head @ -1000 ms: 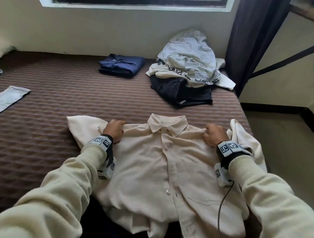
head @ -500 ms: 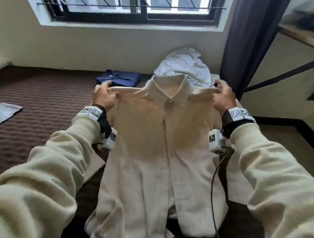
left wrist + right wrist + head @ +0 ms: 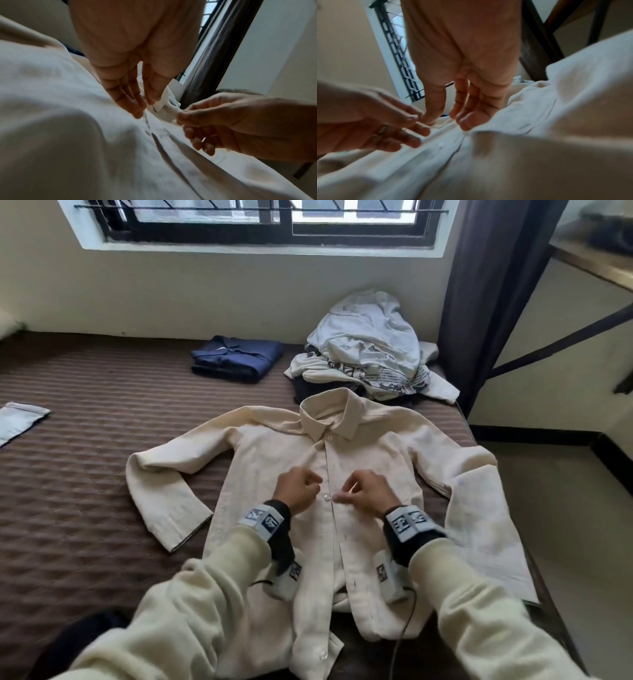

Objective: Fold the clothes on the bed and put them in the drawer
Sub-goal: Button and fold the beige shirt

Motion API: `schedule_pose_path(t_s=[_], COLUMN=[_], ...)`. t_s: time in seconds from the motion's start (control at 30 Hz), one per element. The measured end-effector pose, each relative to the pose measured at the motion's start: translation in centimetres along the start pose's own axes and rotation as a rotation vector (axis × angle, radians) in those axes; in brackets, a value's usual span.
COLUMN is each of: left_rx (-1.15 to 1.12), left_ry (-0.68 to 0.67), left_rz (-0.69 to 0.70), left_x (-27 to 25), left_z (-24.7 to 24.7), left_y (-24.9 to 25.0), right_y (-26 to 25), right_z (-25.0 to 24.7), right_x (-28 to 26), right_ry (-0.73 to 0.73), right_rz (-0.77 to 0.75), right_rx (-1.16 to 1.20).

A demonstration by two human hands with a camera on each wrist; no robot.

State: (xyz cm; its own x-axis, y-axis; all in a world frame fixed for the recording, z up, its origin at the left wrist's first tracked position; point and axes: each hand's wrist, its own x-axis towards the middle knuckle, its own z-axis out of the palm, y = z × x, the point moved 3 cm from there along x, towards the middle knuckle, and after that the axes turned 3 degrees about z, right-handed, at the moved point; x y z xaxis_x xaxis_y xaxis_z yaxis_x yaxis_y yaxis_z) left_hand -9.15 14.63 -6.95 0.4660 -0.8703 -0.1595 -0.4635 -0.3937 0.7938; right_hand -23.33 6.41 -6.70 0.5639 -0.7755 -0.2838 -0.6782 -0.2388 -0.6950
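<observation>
Now the cream shirt [image 3: 274,474] lies flat on the bed [image 3: 85,474] — no longer held up — left hand [image 3: 297,487] and right hand [image 3: 366,491] each pinching its placket in a narrow grip.

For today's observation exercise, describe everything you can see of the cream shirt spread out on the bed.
The shirt is cream, long-sleeved, of a soft woven-looking cloth, with a pointed collar and pale buttons down a front placket. It lies front up on the brown striped bed, collar toward the window, both sleeves bent downward; its hem hangs over the near edge. The collar end rests against a clothes pile. The left hand and right hand meet at mid-placket, pinching the cloth there.
</observation>
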Motion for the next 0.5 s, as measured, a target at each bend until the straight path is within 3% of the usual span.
schedule_pose_path(t_s=[0.1,0.2,0.5], left_rx=[0.011,0.033,0.016], left_ry=[-0.001,0.084,0.129], left_rz=[-0.117,-0.131,-0.306], left_x=[-0.7,-0.9,0.9], left_z=[2.3,2.6,3.6], left_y=[-1.5,-1.7,-1.8], right_y=[0.2,0.0,0.9], right_z=[2.7,3.4,1.0], right_x=[-0.5,-0.7,-1.8], right_ry=[-0.038,0.042,0.217], right_rz=[0.097,0.084,0.136], right_rx=[-0.284,-0.374,0.135])
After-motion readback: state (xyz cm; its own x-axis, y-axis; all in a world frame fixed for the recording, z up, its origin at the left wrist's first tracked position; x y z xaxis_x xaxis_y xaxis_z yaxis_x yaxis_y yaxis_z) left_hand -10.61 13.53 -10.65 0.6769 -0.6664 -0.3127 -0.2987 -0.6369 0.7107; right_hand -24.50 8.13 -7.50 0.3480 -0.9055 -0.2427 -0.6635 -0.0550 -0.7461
